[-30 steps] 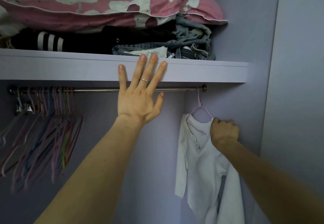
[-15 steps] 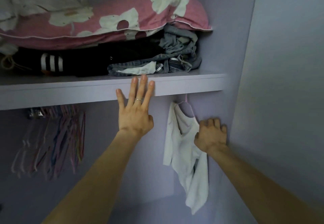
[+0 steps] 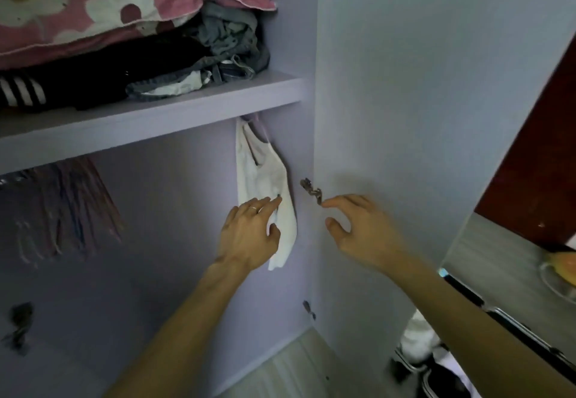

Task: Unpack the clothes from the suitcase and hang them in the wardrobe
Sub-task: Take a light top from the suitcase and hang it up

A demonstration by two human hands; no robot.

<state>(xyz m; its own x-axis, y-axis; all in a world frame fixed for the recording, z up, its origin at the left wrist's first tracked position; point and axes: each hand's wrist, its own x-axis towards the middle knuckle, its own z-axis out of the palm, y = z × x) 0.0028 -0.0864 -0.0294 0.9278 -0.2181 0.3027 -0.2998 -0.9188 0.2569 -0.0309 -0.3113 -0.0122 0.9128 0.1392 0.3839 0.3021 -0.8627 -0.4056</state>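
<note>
While smoothing with left hand (image 3: 249, 235), fingers straight on cloth and gripping nothing, settle creased thin white fabric top (image 3: 265, 176) plumb on pink hanger (image 3: 263, 131) under pale shelf (image 3: 280, 95) at right end of lilac wardrobe (image 3: 299, 148), avoiding metal door hinge (image 3: 311, 190) beside loosely spread, empty right hand (image 3: 361, 229).

My left hand (image 3: 249, 235) has dropped from the shelf (image 3: 156, 123) edge and now touches the white top (image 3: 265, 179) with straight fingers. My right hand (image 3: 358, 229) has let go of the top's shoulder and hangs loose beside the door hinge (image 3: 311, 190), holding nothing
</note>
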